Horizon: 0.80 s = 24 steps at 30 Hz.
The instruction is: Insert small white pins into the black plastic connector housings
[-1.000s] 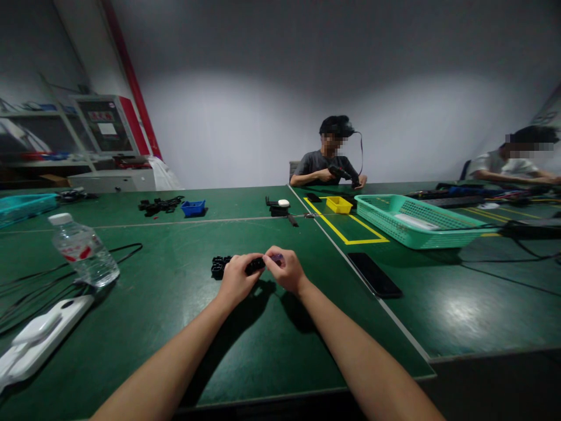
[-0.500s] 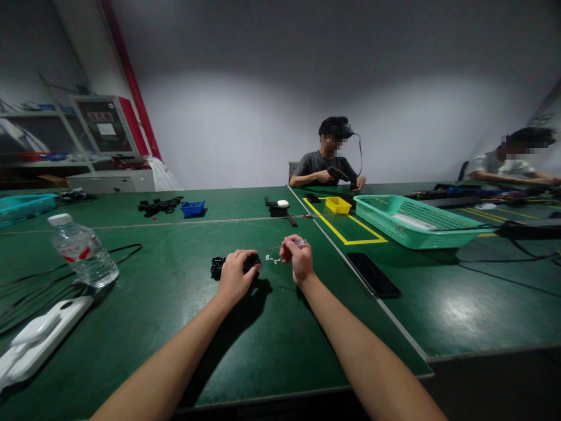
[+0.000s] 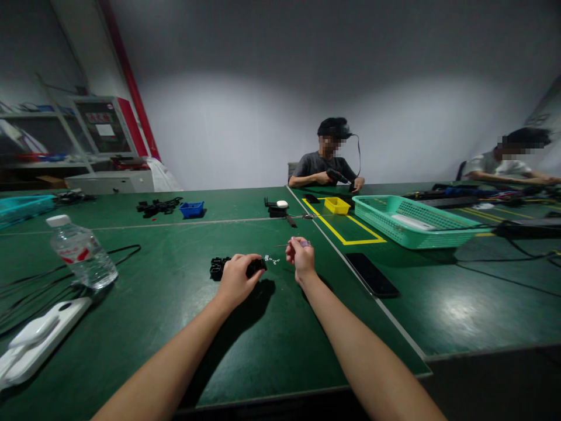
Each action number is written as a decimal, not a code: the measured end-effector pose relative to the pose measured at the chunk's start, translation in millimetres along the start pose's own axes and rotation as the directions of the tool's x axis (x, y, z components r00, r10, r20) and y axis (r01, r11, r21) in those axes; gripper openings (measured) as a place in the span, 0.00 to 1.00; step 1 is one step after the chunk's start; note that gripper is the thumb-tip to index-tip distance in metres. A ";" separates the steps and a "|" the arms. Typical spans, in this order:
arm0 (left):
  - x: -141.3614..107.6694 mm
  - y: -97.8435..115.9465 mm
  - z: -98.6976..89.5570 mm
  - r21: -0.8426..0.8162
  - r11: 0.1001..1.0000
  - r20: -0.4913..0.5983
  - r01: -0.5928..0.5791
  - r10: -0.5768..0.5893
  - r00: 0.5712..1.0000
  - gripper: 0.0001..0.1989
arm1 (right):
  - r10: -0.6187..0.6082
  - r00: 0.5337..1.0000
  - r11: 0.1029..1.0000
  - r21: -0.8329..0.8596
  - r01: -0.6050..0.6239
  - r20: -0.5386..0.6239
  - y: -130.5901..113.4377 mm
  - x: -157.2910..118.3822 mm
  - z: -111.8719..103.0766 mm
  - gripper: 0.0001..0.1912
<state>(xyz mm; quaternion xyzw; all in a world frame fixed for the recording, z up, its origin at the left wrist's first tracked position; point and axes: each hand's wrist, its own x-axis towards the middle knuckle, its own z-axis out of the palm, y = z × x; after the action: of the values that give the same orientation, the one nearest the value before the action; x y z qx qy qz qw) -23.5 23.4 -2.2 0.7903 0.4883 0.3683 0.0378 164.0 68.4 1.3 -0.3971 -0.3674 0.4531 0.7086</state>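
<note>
My left hand [image 3: 239,276] grips a small black plastic part [image 3: 256,266], its thumb and fingers closed around the sides and hiding much of it. Just left of that hand, more black blocky parts [image 3: 216,268] sit on the green table; whether they join the held one I cannot tell. My right hand [image 3: 301,258] is closed around a slim screwdriver [image 3: 281,246] with a clear, purplish handle, and the thin metal shaft points left. Several tiny white pieces [image 3: 272,259] lie scattered on the table between the two hands.
A water bottle [image 3: 81,251] and a white power strip [image 3: 44,339] stand at left. A black phone [image 3: 371,273] lies right of my right hand. Beyond are a green basket [image 3: 412,231], a yellow tray [image 3: 336,206] and a blue tray [image 3: 191,210]. Two people sit across the table.
My right hand has drawn slightly right with the screwdriver, away from the held part. My left hand has shifted a little right and turned the black part.
</note>
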 end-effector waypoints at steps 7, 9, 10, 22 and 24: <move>-0.6 0.2 3.6 0.096 0.995 0.091 -0.004 -0.005 0.996 0.15 | -0.006 1.000 1.000 -0.030 0.007 0.020 1.4 -2.8 1.4 0.15; -1.2 -0.8 5.0 0.104 0.994 0.106 -0.024 0.013 0.994 0.15 | -0.005 1.000 0.999 -0.037 0.005 0.022 1.2 -3.3 1.6 0.14; -1.5 -1.2 5.5 0.108 0.993 0.111 -0.037 0.025 0.993 0.15 | -0.005 1.000 0.999 -0.040 0.005 0.022 1.0 -3.6 1.7 0.14; -4.7 -1.2 5.8 0.206 0.974 0.165 -0.097 0.063 0.984 0.16 | 0.000 0.999 0.998 -0.060 0.003 0.049 2.5 -6.4 5.2 0.14; -4.8 -1.4 5.9 0.208 0.974 0.171 -0.093 0.057 0.984 0.16 | -0.002 0.999 0.998 -0.059 0.005 0.048 2.7 -6.4 5.6 0.15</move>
<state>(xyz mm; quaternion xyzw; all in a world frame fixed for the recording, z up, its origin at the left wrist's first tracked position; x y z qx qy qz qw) -22.1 22.0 -9.7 0.8352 0.4904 0.2481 -0.0221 156.0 64.4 0.2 -0.4061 -0.3982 0.4504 0.6882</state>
